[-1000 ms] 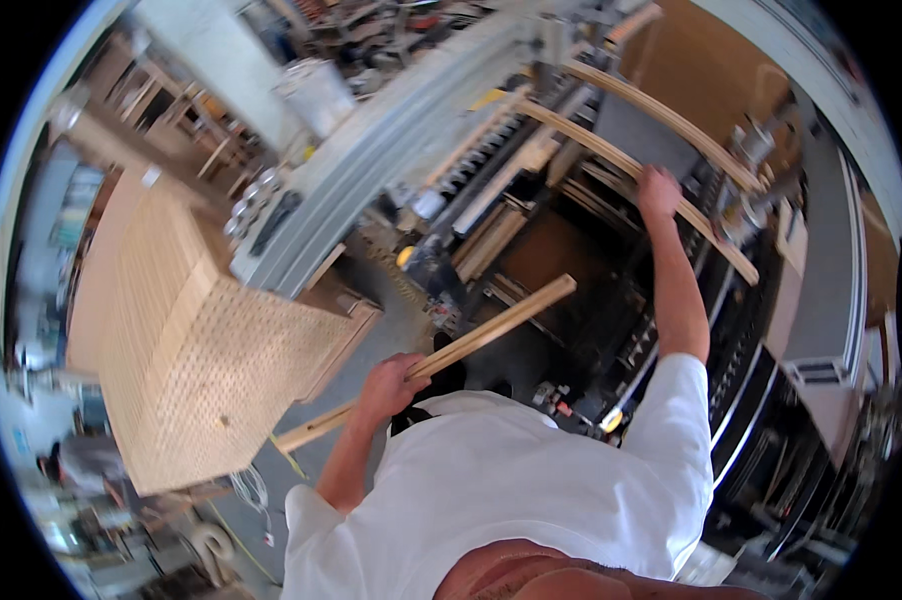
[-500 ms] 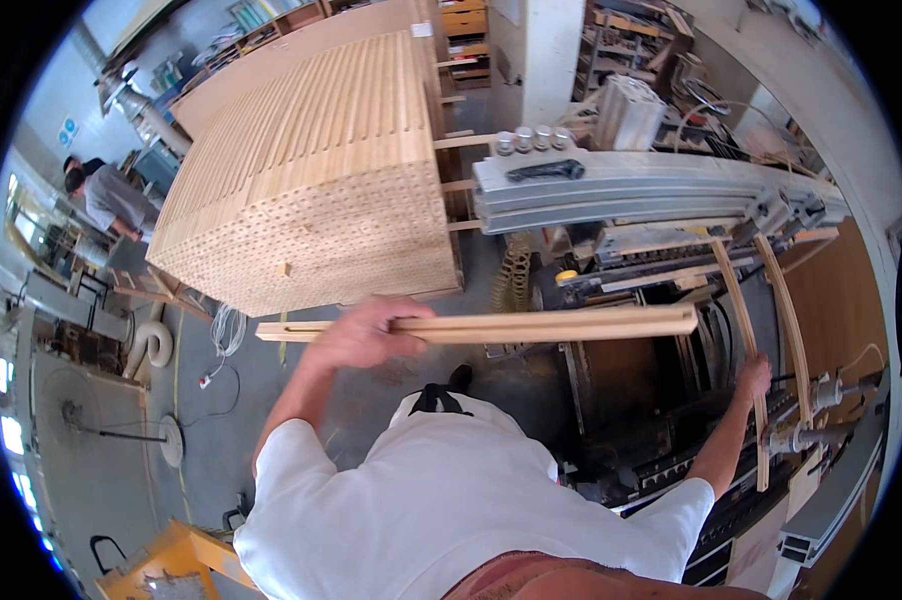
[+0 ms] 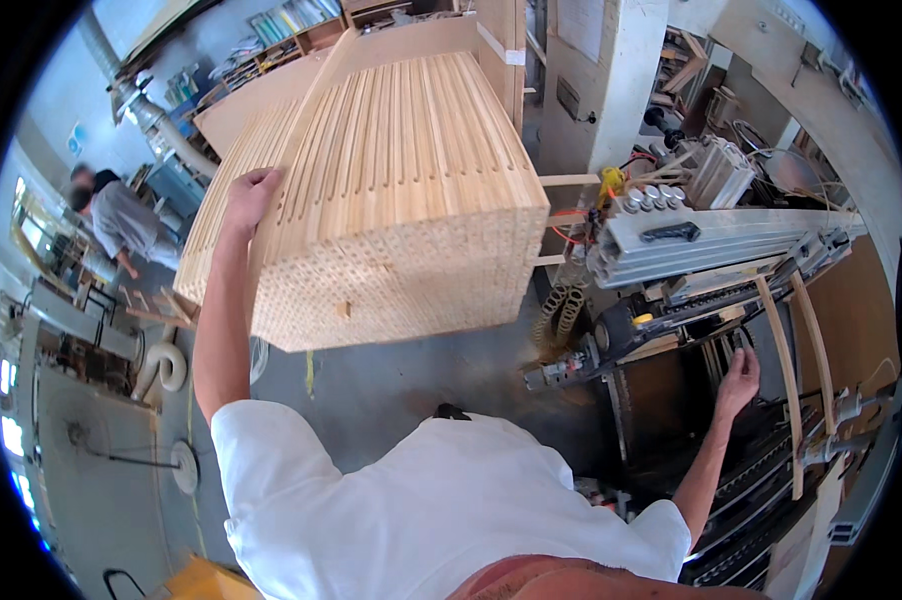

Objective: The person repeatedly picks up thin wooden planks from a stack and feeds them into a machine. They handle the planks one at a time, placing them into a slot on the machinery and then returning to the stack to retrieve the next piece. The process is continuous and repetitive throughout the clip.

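The left hand (image 3: 251,192) rests, fingers curled, on top of the far-left stack of wooden slats (image 3: 401,190); square the slat flush there. The right hand (image 3: 738,378) reaches open-fingered beside the curved slats (image 3: 783,370) on the machine (image 3: 721,240).

Slat stack (image 3: 401,190) left, machine (image 3: 711,250) right, curved strips (image 3: 801,370) perhaps on it
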`<state>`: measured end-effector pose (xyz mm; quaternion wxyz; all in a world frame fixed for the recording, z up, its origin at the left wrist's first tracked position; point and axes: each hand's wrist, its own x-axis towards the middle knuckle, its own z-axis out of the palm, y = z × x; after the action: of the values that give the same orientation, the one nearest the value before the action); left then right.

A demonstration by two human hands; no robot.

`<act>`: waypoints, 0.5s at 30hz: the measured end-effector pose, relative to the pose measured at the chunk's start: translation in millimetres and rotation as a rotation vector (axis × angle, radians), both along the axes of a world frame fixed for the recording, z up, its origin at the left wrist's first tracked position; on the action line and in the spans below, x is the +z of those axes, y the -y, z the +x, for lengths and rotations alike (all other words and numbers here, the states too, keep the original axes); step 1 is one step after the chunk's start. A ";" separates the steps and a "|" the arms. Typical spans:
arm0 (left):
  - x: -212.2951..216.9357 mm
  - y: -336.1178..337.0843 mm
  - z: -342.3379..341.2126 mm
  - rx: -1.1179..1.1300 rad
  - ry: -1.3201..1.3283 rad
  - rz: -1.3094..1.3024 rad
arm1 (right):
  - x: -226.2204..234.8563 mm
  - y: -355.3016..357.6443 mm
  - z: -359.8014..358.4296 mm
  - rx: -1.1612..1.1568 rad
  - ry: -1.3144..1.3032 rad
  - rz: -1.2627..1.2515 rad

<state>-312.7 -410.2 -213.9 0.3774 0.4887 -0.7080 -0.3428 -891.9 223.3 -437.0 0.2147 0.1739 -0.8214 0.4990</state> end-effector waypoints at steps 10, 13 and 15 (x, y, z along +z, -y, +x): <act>-38.1 186.5 -61.7 0.133 0.553 -0.118 | -48.3 81.0 207.7 0.033 0.301 -0.004; -45.0 220.6 -86.9 0.095 0.533 -0.096 | -51.7 67.3 241.0 -0.074 0.355 0.030; -53.1 237.2 -105.7 0.040 0.417 -0.028 | -51.9 53.1 260.2 -0.139 0.341 0.077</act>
<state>-418.4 -647.5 -267.0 0.2362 0.5578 -0.7655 -0.2170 -631.8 170.2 -488.9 0.0995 0.0378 -0.8745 0.4732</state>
